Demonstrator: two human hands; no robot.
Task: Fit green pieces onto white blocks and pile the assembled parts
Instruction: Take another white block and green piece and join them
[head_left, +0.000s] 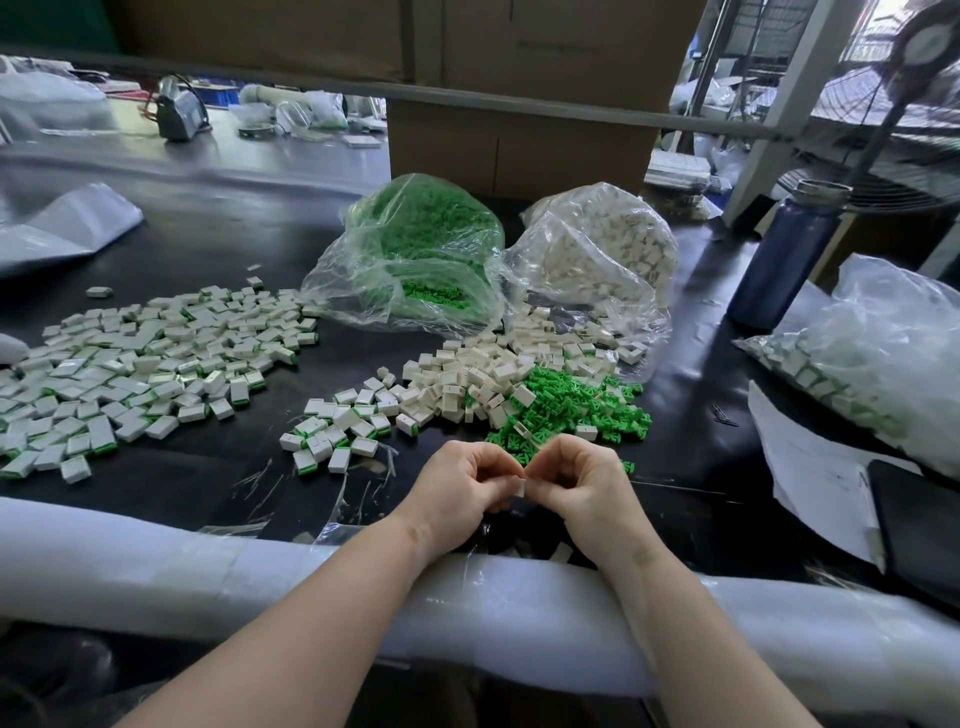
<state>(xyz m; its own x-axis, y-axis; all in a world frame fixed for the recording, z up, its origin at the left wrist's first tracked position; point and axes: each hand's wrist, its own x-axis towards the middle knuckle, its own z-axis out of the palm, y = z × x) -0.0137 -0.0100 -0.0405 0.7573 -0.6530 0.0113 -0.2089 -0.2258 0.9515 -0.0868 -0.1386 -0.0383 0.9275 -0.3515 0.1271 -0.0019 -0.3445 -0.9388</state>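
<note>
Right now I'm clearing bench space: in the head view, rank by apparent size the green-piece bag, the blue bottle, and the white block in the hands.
1. green-piece bag
2. blue bottle, at similar depth, so fairly sure
3. white block, pinched between left hand and right hand
</note>
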